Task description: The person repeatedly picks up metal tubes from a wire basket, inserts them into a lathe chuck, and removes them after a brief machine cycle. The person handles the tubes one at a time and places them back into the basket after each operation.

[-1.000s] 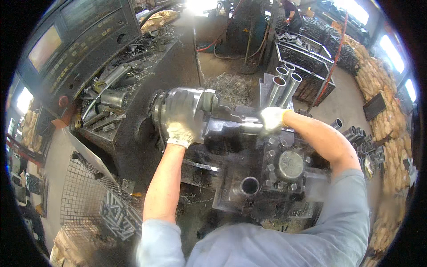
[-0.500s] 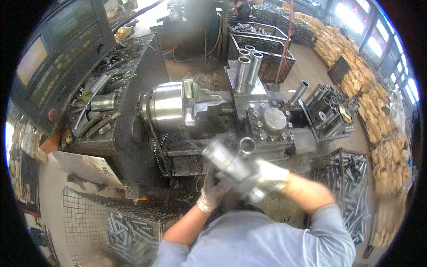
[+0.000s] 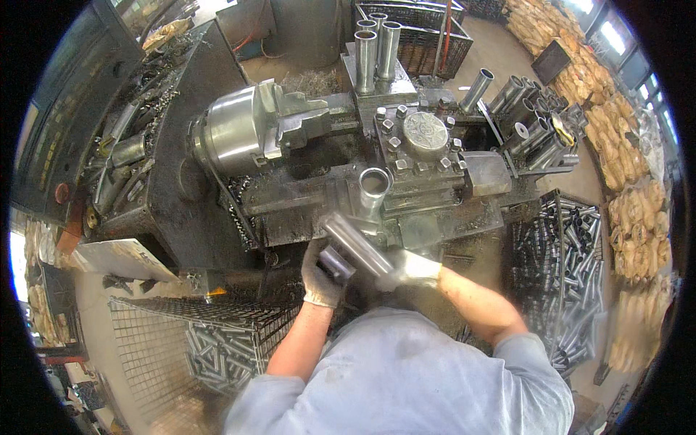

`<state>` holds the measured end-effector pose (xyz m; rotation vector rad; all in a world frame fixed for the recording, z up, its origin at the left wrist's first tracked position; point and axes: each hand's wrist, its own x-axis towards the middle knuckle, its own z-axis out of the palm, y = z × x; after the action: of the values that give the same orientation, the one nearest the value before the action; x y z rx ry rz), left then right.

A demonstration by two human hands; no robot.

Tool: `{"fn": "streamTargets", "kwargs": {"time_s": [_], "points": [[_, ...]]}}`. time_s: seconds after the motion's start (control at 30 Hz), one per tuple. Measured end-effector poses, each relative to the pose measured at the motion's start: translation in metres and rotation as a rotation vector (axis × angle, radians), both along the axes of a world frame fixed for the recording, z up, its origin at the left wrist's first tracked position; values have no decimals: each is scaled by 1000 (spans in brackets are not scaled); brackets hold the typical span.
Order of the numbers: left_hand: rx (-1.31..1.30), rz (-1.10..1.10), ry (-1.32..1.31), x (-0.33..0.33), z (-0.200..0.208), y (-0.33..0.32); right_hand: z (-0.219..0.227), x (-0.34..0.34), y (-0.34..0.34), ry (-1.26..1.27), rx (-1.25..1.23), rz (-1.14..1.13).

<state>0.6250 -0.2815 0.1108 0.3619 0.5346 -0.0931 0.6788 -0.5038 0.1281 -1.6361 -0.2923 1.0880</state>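
At far left, short metal pieces are held in a wire basket (image 3: 148,341) below the machine, where a silver chuck (image 3: 232,130), touched by the left hand one second earlier, is now left untouched. Nearer the body, a short dark cylinder (image 3: 336,263) is wrapped by the curled fingers of the gloved left hand (image 3: 321,275). Just beside it, a bright metal tube (image 3: 357,243) is held aslant before the chest, its upper end pointed left; it is seen more sharply than half a second ago. Beyond it, an upright tube (image 3: 375,183) is stood on the machine. The tube's lower end is clasped by the gloved right hand (image 3: 415,268), drawn back from beside the chuck; its exact finger placement is blurred and cannot be told. The handling is judged to be shifted from machine to hands. At right, more tubes (image 3: 533,119) are racked beyond the bolted tool post (image 3: 425,133).
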Motion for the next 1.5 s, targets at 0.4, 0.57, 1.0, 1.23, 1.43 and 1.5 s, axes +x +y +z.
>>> {"fn": "streamTargets", "kwargs": {"time_s": [0.4,0.57,1.0,1.23,1.43,1.5], "points": [[1648,-174,-343,49,59,-17,53,40,-67,-912,-239,-467],[1993,92,-584,113,48,-35,41,19,-85,-1029,-599,-263],[45,-48,-271,19,54,84,-10,47,52,-1342,-264,11],[179,7,-135,25,52,30,106,44,74,-356,-397,38],[1795,-558,-173,119,46,88,128,24,76,-49,-99,-204],[2050,-1110,355,186,25,141,158,26,50,-190,32,-101]]}}
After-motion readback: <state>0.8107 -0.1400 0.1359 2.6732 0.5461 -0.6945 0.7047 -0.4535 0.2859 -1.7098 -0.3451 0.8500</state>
